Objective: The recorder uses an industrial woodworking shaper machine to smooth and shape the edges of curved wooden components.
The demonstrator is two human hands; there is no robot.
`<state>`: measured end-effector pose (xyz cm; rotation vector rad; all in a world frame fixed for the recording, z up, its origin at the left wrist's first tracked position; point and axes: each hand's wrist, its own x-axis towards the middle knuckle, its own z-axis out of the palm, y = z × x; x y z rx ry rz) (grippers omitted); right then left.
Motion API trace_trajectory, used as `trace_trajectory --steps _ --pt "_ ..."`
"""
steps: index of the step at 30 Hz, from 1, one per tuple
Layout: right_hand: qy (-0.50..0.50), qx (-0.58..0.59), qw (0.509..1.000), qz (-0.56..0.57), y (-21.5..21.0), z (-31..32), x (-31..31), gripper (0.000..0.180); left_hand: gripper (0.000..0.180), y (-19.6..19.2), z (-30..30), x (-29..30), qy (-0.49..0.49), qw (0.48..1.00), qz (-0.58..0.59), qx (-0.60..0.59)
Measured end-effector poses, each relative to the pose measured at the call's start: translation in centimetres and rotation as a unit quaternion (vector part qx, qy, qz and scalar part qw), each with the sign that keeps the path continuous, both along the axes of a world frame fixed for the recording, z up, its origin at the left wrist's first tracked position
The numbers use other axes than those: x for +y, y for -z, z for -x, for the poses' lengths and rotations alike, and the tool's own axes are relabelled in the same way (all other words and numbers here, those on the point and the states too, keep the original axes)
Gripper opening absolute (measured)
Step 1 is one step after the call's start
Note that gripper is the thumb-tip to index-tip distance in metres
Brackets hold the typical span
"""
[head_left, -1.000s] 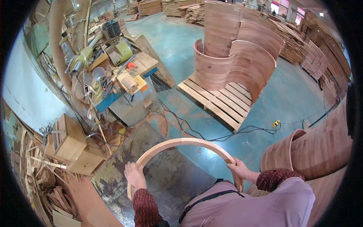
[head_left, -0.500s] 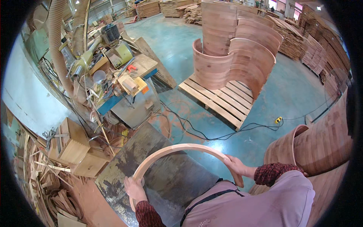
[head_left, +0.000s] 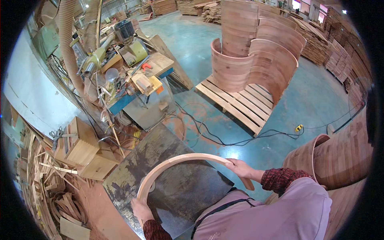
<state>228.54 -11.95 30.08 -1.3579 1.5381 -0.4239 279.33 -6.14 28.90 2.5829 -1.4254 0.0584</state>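
Wooden arch [head_left: 176,160] — right hand [head_left: 241,169] now nearer its crown, left hand [head_left: 141,210] gripping.

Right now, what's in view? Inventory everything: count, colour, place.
Curved strip: 1, tan, both hands
Dark surface: 1, mottled, beneath strip
Pallet: 1, pale, ahead
Curved panels: several, reddish brown, pallet and right
Cluttered bench: 1, blue edge, upper left
Hoses: 2, beige, upper left
Floor: 1, teal, ahead
Cables: several, black, floor
Block: 1, yellow, floor
Scrap wood: many, brown, left
Board stacks: several, brown, background
Garment: 1, lilac, bottom
Left hand: 1, bare, strip's left
Right hand: 1, bare, strip's right
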Motion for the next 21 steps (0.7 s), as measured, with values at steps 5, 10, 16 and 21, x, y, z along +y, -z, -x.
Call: trace_trajectory --steps 5,10,16,21 --pt "-0.042 0.038 0.997 0.06 0.1 -1.8 -1.0 0.058 0.033 -0.6 -0.7 2.2 -0.05 0.998 -0.016 0.022" --pt "-0.081 0.076 0.987 0.115 0.3 -3.4 -1.7 0.059 0.033 -0.4 -2.1 4.5 -0.085 0.995 -0.035 0.027" --pt "-0.112 0.11 0.985 0.073 0.6 -5.9 -3.0 0.057 0.029 -1.2 -2.8 7.2 -0.117 0.992 -0.03 0.04" --pt "-0.144 0.119 0.98 0.067 0.2 -7.5 -4.0 0.056 0.043 -2.6 -3.1 9.2 -0.106 0.992 -0.051 0.052"
